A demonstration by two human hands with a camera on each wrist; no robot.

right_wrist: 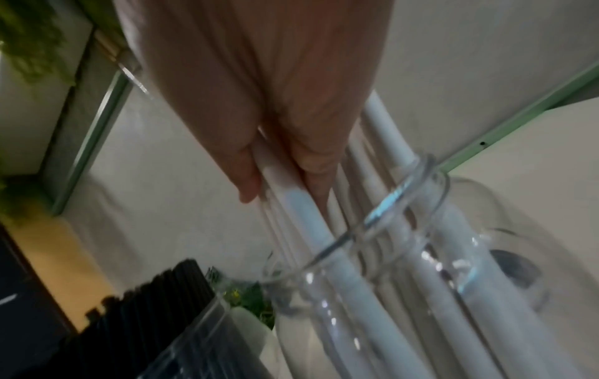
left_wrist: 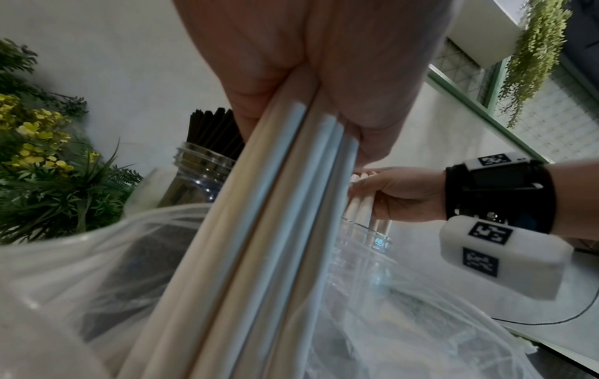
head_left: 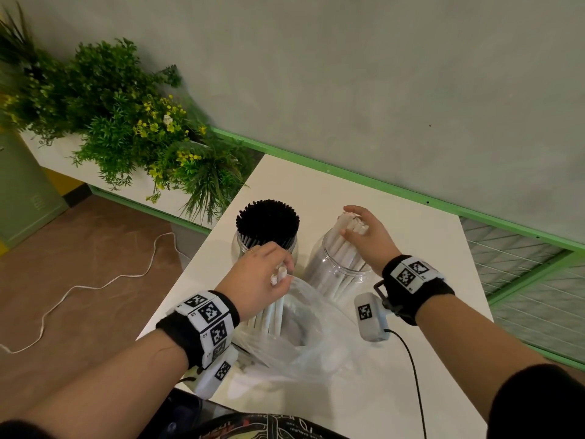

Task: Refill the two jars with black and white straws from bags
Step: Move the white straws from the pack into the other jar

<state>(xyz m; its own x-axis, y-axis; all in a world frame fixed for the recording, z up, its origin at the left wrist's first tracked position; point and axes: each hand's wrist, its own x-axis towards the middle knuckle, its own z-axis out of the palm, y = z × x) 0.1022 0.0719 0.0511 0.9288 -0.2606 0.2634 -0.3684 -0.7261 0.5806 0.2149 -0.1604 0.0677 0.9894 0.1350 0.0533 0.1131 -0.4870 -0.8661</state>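
Two clear jars stand on the white table [head_left: 421, 236]. The left jar [head_left: 240, 245] is packed with black straws [head_left: 267, 221]. The right jar [head_left: 332, 270] holds several white straws [head_left: 354, 229]. My left hand [head_left: 262, 274] grips a bunch of white straws [left_wrist: 269, 205] by their upper ends, their lower ends still inside the clear plastic bag [head_left: 304, 340] in front of the jars. My right hand [head_left: 364, 236] is on the tops of the white straws in the right jar [right_wrist: 405, 230], with a few straws [right_wrist: 291, 200] pinched between thumb and fingers.
A planter of green plants with yellow flowers [head_left: 126, 122] stands left of the table against the grey wall. A white cable [head_left: 95, 286] lies on the brown floor. A black cable [head_left: 411, 359] trails from my right wrist across the table. A green-framed mesh panel [head_left: 522, 280] borders the right side.
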